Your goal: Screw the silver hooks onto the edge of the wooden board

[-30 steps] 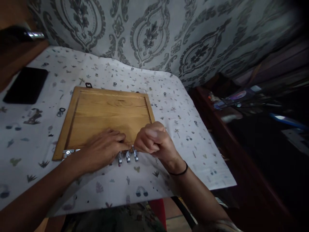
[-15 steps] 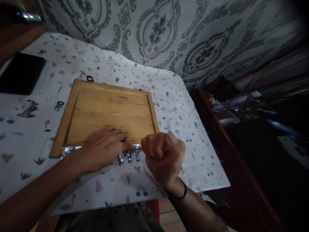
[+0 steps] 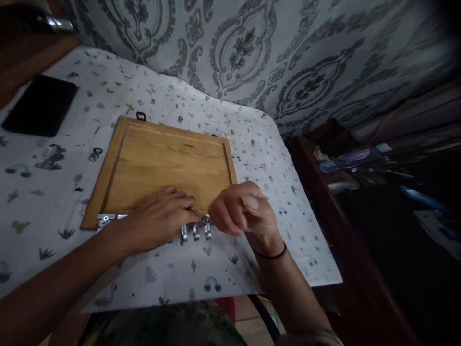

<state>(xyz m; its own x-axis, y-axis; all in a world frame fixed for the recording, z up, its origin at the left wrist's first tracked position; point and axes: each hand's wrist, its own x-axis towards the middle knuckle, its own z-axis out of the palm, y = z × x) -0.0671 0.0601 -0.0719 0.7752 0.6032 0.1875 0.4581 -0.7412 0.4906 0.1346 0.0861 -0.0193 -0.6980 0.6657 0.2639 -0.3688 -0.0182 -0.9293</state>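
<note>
A wooden board [image 3: 162,163] with a raised frame lies flat on a patterned white cloth [image 3: 173,274]. Along its near edge runs a metal strip with hooks [image 3: 196,231] sticking out toward me. My left hand [image 3: 158,218] lies flat with fingers spread on the board's near edge, pressing the strip. My right hand [image 3: 239,209] is curled closed just right of the hooks, at the board's near right corner; a thin stick-like end shows between its fingers, too small to name.
A black flat device [image 3: 39,105] lies at the far left on the cloth. A small black ring clip [image 3: 95,154] sits left of the board. A dark wooden shelf with clutter [image 3: 353,158] stands to the right. A patterned curtain [image 3: 252,48] hangs behind.
My right hand lifted away to the right as a fist half a second ago, then came back down to the board's near right corner. My left hand stayed pressed in place.
</note>
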